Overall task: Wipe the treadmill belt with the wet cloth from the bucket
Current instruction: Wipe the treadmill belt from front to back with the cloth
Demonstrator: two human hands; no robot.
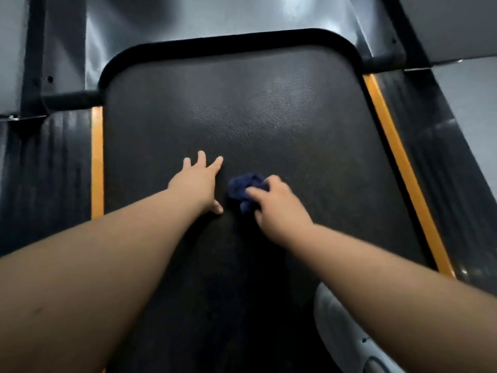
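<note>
The wiping step is in progress. The right hand (279, 204) holds a bunched dark blue cloth (246, 189) and presses it on the treadmill belt (242, 109), about in the middle of the belt's width. The fingers are curled around the cloth, so most of it is under the palm and only a crumpled part shows on the left of the hand. The bucket is not in view.

The left hand (197, 184) lies flat on the belt just beside the cloth, with its fingers straight and spread, and it holds nothing. I judge that it supports the body or keeps the belt from sliding during the wipe.

Both arms are stretched forward from the bottom of the picture, almost straight, and the two hands are close to each other.

Farther ahead, near the curved black front edge (231, 40), the belt shows paler patches; I cannot tell if they are wet marks or dust. The next move probably needs a stroke of the cloth toward these patches or across to the orange side strips (97, 157), with steady pressure, while the left hand stays out of the cloth's way.
</note>
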